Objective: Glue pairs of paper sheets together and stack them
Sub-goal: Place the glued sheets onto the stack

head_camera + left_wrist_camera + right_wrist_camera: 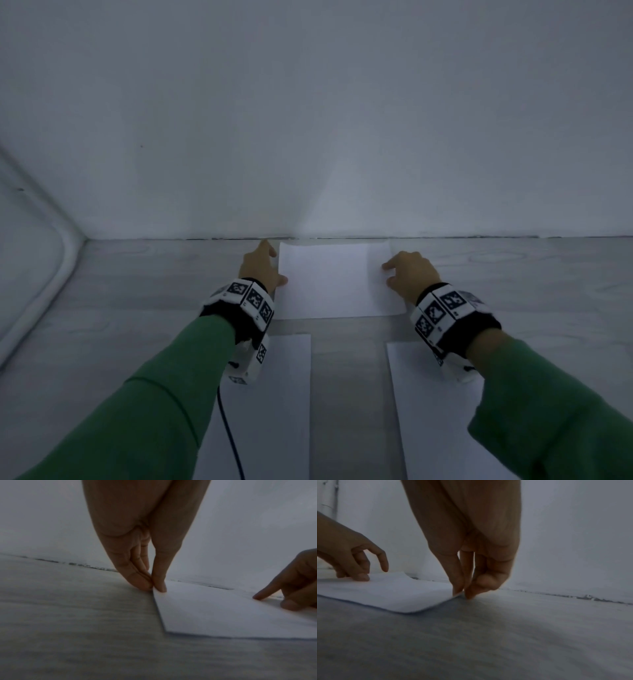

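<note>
Head view shows a white paper sheet (329,279) lying crosswise on the grey wood-grain table (137,291) at about 12 o'clock from the person, its far edge close to the white wall (308,120). The left hand (262,267) sits at the sheet's 9 o'clock edge and the right hand (409,274) at its 3 o'clock edge, both arms in green sleeves (154,394) with marker-covered wrist bands (251,299). Left wrist view shows the left thumb and fingertips (158,584) closed narrowly together on the sheet's far left corner, pinching it against the table. Right wrist view shows the right thumb and fingers (458,586) pinching the sheet's right edge, which is raised slightly off the table there; the far right corner curls upward. Two more white sheets lie lengthwise nearer the person, one (287,394) at 7 o'clock of the crosswise sheet and one (428,411) at 5 o'clock, well apart from each other, with bare table between them. A dark cable (227,435) runs across the left one.
</note>
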A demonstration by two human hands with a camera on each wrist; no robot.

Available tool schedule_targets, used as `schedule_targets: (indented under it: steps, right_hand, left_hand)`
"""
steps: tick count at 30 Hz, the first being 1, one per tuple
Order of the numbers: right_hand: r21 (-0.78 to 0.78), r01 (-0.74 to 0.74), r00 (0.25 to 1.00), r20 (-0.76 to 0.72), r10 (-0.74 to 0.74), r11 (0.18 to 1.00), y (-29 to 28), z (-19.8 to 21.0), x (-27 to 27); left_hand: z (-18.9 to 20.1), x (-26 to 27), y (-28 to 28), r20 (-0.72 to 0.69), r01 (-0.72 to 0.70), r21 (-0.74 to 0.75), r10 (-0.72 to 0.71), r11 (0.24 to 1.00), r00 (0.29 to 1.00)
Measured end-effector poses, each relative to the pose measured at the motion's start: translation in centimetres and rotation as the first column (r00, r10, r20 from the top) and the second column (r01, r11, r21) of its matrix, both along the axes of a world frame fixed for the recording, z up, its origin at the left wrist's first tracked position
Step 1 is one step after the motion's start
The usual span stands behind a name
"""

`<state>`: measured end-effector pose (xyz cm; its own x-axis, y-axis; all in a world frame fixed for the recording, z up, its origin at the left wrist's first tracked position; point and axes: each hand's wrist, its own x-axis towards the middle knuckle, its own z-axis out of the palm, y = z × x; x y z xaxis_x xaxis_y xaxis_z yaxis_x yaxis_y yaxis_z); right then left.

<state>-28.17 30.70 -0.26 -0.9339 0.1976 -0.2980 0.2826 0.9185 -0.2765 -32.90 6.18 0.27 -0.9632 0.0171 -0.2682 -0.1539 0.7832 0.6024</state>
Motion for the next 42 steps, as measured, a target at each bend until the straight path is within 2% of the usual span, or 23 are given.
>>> schedule_targets:
  steps: [4, 6, 9, 11, 12, 15, 18, 20, 22, 28, 30, 33, 38, 42]
  right_hand:
    - [0.096, -0.023, 1.000, 0.002, 0.022, 0.995, -0.4, 1.3, 1.1]
    - [0.028, -0.025, 0.999, -0.045, 0.027, 0.999, -0.4, 2.5, 2.3]
    - [-0.104, -0.069, 0.971, -0.235, 0.043, 0.992, -0.2, 4.5, 6.6]
    - [-0.106, -0.178, 0.948, -0.286, 0.141, 0.978, -0.2, 5.1, 11.4]
    - [-0.095, -0.228, 0.944, -0.264, 0.196, 0.969, -0.2, 5.1, 14.1]
    - [-0.050, -0.336, 0.940, -0.086, 0.331, 0.941, -0.4, 3.6, 21.6]
    - [0.011, -0.369, 0.928, 0.060, 0.368, 0.929, -0.4, 1.9, 26.5]
    - [0.034, -0.344, 0.937, 0.081, 0.340, 0.938, -0.1, 1.4, 27.9]
    - [0.017, -0.312, 0.948, 0.068, 0.311, 0.950, 0.1, 1.0, 28.5]
    - [0.045, -0.305, 0.952, 0.035, 0.304, 0.951, 0.2, 0.8, 28.4]
    - [0.059, -0.303, 0.953, 0.045, 0.301, 0.951, 0.0, 0.9, 28.3]
    - [0.081, -0.308, 0.951, 0.057, 0.304, 0.948, -0.2, 1.0, 28.5]
    - [0.081, -0.306, 0.952, 0.054, 0.302, 0.949, -0.3, 1.1, 28.7]
    - [0.071, -0.298, 0.954, 0.058, 0.294, 0.952, -0.4, 1.2, 28.8]
  left_hand:
    - [1.0, 0.5, 0.2, -0.022, 0.053, -0.194, -0.058, 0.980, 0.998]
    - [2.0, 1.6, 0.6, -0.083, 0.097, -0.162, -0.112, 0.982, 0.990]
    - [3.6, 5.9, 1.4, -0.193, 0.230, -0.019, -0.229, 0.973, 0.954]
    - [4.3, 10.1, 2.0, -0.205, 0.417, -0.039, -0.416, 0.908, 0.886]
    - [4.3, 12.4, 2.3, -0.193, 0.511, -0.039, -0.508, 0.859, 0.839]
    - [3.6, 18.6, 3.5, -0.124, 0.659, 0.063, -0.649, 0.750, 0.750]
    - [2.0, 23.5, 4.8, -0.014, 0.616, 0.110, -0.619, 0.780, 0.785]
    - [0.8, 25.5, 5.5, 0.102, 0.569, 0.135, -0.582, 0.811, 0.806]
    - [-0.1, 26.5, 6.3, 0.148, 0.561, 0.123, -0.574, 0.819, 0.805]
    - [-0.8, 27.5, 7.1, 0.067, 0.471, 0.266, -0.503, 0.841, 0.861]
    - [-1.2, 27.9, 7.3, 0.008, 0.472, 0.240, -0.488, 0.848, 0.873]
    - [-1.3, 28.7, 7.7, -0.044, 0.489, 0.116, -0.487, 0.865, 0.872]
    - [-1.2, 28.8, 8.6, -0.022, 0.388, 0.112, -0.388, 0.915, 0.921]
    - [-1.6, 28.6, 9.1, 0.001, 0.372, 0.171, -0.377, 0.912, 0.926]
